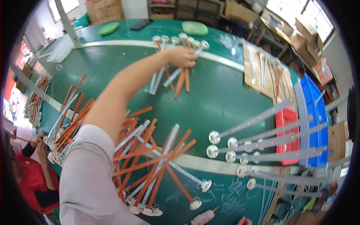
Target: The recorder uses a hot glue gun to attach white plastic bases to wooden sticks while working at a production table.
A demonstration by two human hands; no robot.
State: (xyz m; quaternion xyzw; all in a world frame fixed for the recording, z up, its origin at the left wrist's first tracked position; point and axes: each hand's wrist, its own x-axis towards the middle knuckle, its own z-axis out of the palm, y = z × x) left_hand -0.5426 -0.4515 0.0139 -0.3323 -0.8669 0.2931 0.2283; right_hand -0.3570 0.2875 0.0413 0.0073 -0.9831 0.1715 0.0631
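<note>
Head view: left hand (182, 56) closes on long grey strips with orange bands (176, 77) near green table's (217, 97) far edge.

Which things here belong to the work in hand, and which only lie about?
In use: left hand; grey strips with round caps; orange strips.
Lying about: green lids; red bin; blue bin; cardboard sheet.
</note>
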